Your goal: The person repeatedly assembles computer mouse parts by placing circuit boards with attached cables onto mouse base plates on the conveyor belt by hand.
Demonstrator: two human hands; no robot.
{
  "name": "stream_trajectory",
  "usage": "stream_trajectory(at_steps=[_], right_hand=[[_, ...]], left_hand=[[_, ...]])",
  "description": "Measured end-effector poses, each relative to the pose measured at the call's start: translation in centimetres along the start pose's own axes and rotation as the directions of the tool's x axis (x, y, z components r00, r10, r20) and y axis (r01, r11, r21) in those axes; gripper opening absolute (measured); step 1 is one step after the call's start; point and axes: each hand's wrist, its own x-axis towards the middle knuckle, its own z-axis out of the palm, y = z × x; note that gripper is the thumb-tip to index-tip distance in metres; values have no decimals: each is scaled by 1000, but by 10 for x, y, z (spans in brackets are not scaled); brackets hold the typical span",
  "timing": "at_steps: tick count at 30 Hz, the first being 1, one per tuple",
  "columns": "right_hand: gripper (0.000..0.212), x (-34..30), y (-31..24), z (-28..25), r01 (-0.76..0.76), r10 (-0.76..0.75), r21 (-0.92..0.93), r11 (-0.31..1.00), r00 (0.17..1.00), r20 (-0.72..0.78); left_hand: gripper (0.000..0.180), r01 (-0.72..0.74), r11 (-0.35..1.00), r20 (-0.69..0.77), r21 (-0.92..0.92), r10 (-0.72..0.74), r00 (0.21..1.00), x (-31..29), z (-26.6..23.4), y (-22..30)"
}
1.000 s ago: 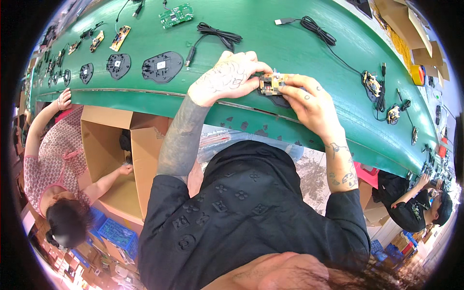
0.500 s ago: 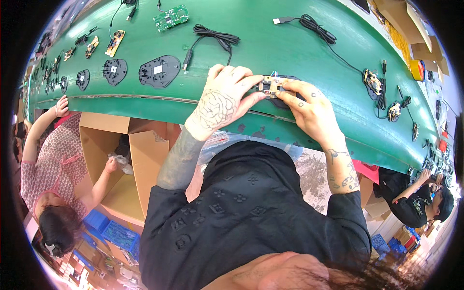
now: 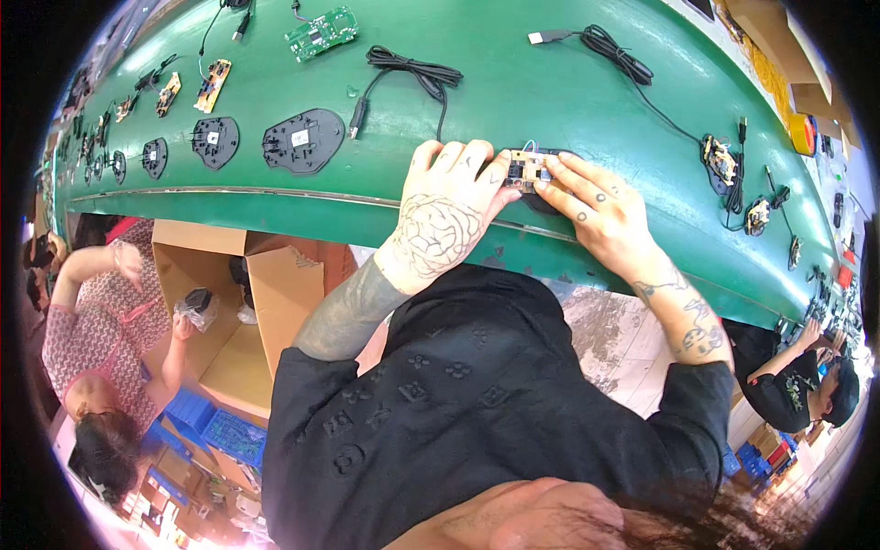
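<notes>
A small tan circuit board (image 3: pixel 529 171) with black components lies over a black mouse base (image 3: pixel 541 203) near the front edge of the green bench. My left hand (image 3: pixel 449 200) pinches the board's left end between thumb and fingers. At its right end, the fingertips of my right hand (image 3: pixel 600 200) grip and press on the board. Thin wires rise from its far edge. Most of the base is hidden beneath the board and my fingers. Beyond my left hand rests a coiled black cable (image 3: pixel 417 69), partly hidden by that hand.
Left along the green bench (image 3: pixel 495 92) lie several mouse bases (image 3: pixel 303 140), tan boards (image 3: pixel 213 84) and a green circuit board (image 3: pixel 321 34). A cabled board (image 3: pixel 720 163) is at right. Co-workers sit either side; an open carton (image 3: pixel 291 293) stands below the left edge.
Both my hands and the board have shifted slightly right. At left, the co-worker's one hand has left the bench edge, and the other has raised a plastic-wrapped item at the carton.
</notes>
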Motion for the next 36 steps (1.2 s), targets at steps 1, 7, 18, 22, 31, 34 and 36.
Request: stream_trajectory(at_steps=[1, 7, 18, 22, 31, 34, 36], right_hand=[[50, 1, 1, 1, 25, -25, -10, 1000, 1000, 6], [50, 5, 1, 0, 59, -60, -38, 998, 998, -8], [41, 14, 6, 12, 20, -15, 62, 998, 996, -90], [42, 13, 10, 10, 45, -39, 65, 997, 995, -91], [35, 21, 11, 4, -105, 119, 277, 955, 992, -32], [19, 21, 13, 1, -336, 390, 474, 814, 921, -17], [17, 23, 13, -2, -353, 393, 448, 822, 920, 4]], left_hand=[[34, -1, 1000, 12, 29, 1, 1000, 0, -1, 2], [35, -2, 1000, 18, 16, 1, 1000, 2, -3, -4], [40, 20, 967, 161, -252, 22, 987, 23, -4, -31], [38, 5, 982, 169, -191, 28, 985, 24, -2, -28], [39, 5, 966, 208, -258, 50, 977, 27, -4, -35], [40, -17, 965, 183, -260, 67, 981, 26, -4, -36], [40, -18, 963, 180, -268, 68, 981, 26, -4, -35]])
